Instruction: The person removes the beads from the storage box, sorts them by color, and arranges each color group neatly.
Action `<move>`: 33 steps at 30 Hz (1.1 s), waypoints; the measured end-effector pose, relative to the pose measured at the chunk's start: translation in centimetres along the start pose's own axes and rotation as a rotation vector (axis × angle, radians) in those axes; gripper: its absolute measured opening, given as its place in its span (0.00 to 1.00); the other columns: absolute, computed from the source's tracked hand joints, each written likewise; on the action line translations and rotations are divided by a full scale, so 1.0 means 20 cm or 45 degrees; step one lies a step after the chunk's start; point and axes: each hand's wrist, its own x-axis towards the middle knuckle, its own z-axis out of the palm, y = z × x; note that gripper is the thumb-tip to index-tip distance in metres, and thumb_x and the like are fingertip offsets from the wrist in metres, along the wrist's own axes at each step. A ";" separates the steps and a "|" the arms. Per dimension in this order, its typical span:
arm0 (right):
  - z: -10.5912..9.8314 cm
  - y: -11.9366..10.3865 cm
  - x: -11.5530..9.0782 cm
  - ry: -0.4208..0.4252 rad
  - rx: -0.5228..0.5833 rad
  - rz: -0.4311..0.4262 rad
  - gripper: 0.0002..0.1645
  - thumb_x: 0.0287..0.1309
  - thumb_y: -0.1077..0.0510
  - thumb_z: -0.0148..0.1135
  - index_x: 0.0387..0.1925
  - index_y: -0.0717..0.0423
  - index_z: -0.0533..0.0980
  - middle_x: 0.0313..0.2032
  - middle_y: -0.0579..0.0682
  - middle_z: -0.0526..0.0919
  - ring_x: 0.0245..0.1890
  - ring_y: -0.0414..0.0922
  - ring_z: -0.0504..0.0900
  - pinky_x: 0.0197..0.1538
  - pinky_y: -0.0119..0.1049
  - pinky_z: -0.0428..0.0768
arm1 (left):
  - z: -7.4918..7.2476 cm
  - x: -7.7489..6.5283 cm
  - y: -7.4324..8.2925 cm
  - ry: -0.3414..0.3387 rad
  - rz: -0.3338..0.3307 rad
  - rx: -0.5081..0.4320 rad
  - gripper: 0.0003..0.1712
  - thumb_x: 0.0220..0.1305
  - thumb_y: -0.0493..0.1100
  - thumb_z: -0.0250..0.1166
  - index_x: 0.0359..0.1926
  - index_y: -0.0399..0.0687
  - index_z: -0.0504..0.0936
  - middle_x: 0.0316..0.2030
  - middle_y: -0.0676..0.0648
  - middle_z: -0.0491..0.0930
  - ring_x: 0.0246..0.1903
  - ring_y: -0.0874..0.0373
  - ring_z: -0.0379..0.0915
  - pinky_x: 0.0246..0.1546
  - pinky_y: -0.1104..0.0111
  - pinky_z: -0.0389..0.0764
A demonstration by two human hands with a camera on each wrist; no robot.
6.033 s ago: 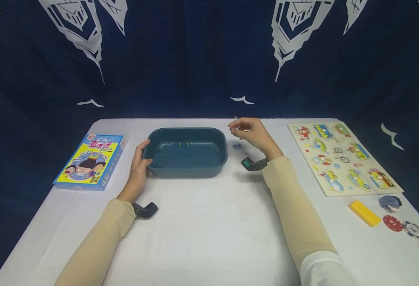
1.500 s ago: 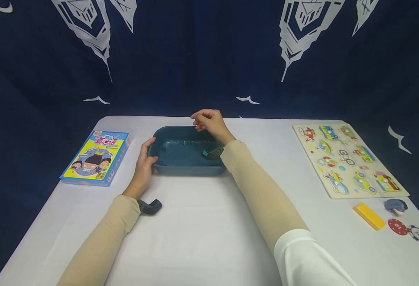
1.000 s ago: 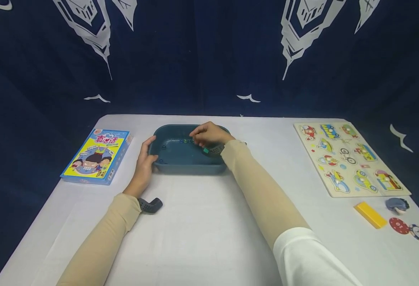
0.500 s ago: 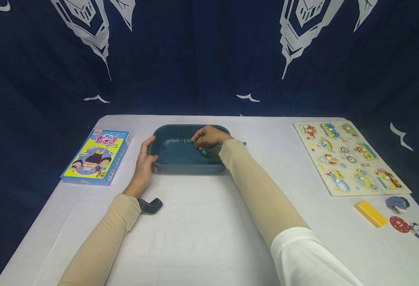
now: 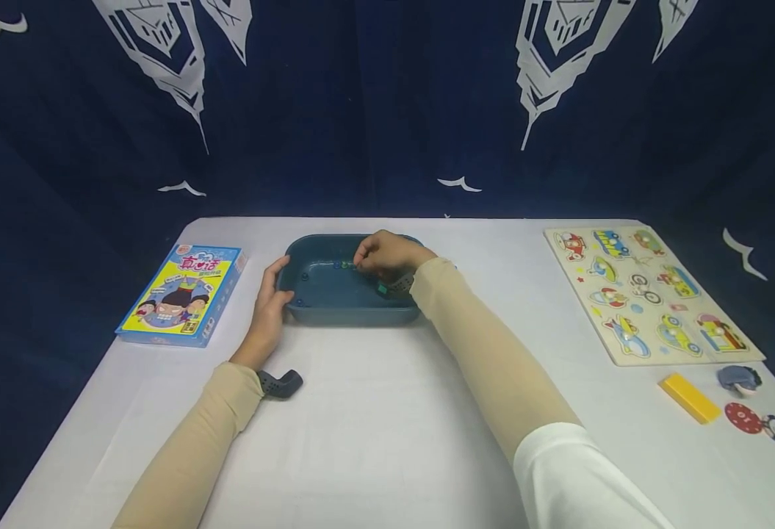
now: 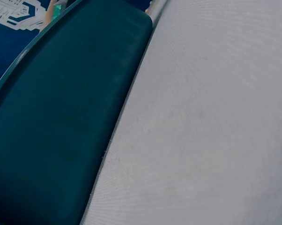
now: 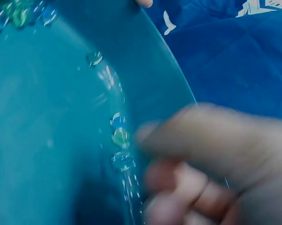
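Observation:
A dark teal plastic basin [image 5: 347, 316] stands on the white-covered table. My left hand [image 5: 264, 319] holds it at the left side, fingers along the outer wall and thumb near the front corner. My right hand [image 5: 387, 252] is inside the basin at the right, fingers curled and pointing down to its far wall. In the right wrist view the blurred fingers [image 7: 178, 136] are right beside glass marbles [image 7: 121, 138] lined up along the wall. I cannot tell whether a marble is between them. Several more marbles [image 7: 19, 16] lie at the basin's far end.
A blue marble [image 5: 455, 267] shows beside the right sleeve on the table. A blue and yellow card box [image 5: 178, 294] lies left. On the right are a picture puzzle board [image 5: 651, 294], a yellow block [image 5: 689, 397], a grey-blue figure [image 5: 740, 378] and two poker chips [image 5: 743, 417].
My right hand has come from over the table at the right, across above the basin, then down into it. The left hand keeps its hold on the basin.

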 end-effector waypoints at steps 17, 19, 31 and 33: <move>-0.25 0.18 -0.46 0.311 0.515 -0.156 0.14 0.65 0.62 0.64 0.49 0.65 0.80 0.40 0.58 0.82 0.26 0.43 0.74 0.32 0.35 0.79 | 0.00 0.04 -0.07 -0.012 -0.004 -0.010 0.39 0.61 0.31 0.42 0.76 0.38 0.51 0.78 0.40 0.43 0.78 0.50 0.31 0.75 0.56 0.34; -0.25 0.25 -0.51 0.333 0.517 -0.139 0.16 0.65 0.63 0.62 0.51 0.69 0.78 0.40 0.59 0.84 0.26 0.43 0.76 0.33 0.34 0.81 | -0.01 0.05 -0.12 -0.008 -0.015 -0.010 0.40 0.61 0.31 0.42 0.76 0.40 0.51 0.78 0.42 0.43 0.78 0.51 0.31 0.75 0.56 0.34; -0.17 0.60 -0.60 0.574 0.423 0.035 0.16 0.62 0.65 0.63 0.50 0.70 0.78 0.39 0.54 0.84 0.26 0.39 0.79 0.32 0.31 0.83 | 0.00 0.09 -0.22 0.007 0.016 -0.013 0.41 0.61 0.31 0.42 0.77 0.44 0.50 0.79 0.46 0.43 0.78 0.54 0.31 0.75 0.57 0.34; -0.17 0.63 -0.61 0.597 0.405 0.050 0.16 0.62 0.64 0.64 0.50 0.68 0.78 0.35 0.51 0.82 0.22 0.39 0.76 0.28 0.29 0.80 | 0.00 0.08 -0.22 0.012 0.031 -0.030 0.40 0.61 0.32 0.42 0.77 0.44 0.51 0.79 0.46 0.44 0.78 0.54 0.33 0.75 0.58 0.35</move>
